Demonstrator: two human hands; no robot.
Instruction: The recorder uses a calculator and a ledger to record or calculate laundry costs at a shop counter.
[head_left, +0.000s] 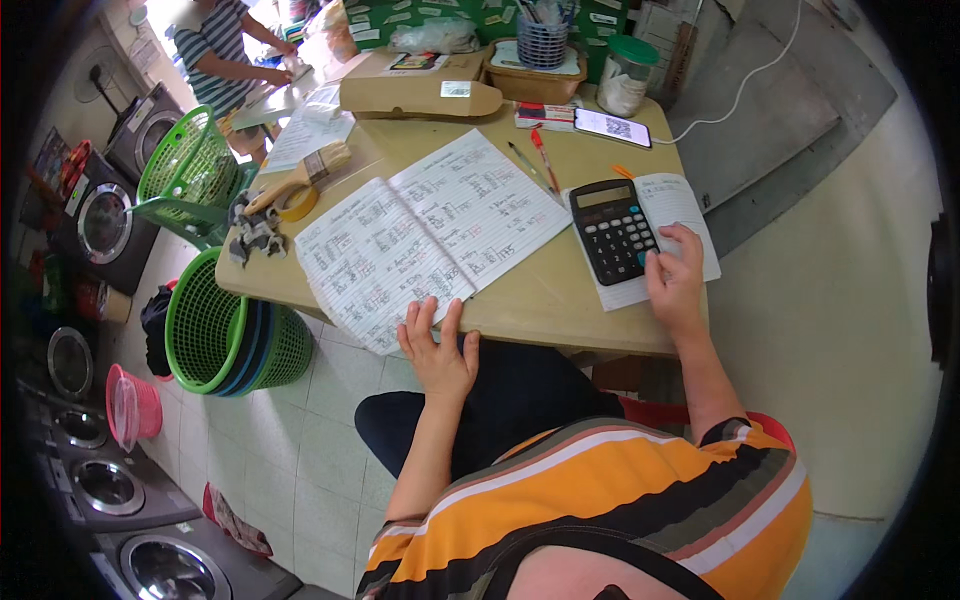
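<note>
My left hand (439, 346) rests with spread fingers on the lower edge of an open ruled notebook (431, 232) full of handwriting, holding nothing. At the right, my right hand (675, 274) has its fingertips at the lower right keys of a black desk calculator (613, 232); it grips nothing. The calculator lies on a second open notebook (667, 199). A red pen (546, 161) and a darker pen (529, 164) lie between the two notebooks. An orange piece (622, 172) is just above the calculator.
On the table (555, 319) are a paintbrush (307, 176), yellow tape (295, 202), a cardboard box (412, 86), a phone (613, 128) on a cable and a lidded jar (625, 79). Green baskets (206, 322) stand left, near several washing machines (109, 487). Another person (221, 60) stands beyond.
</note>
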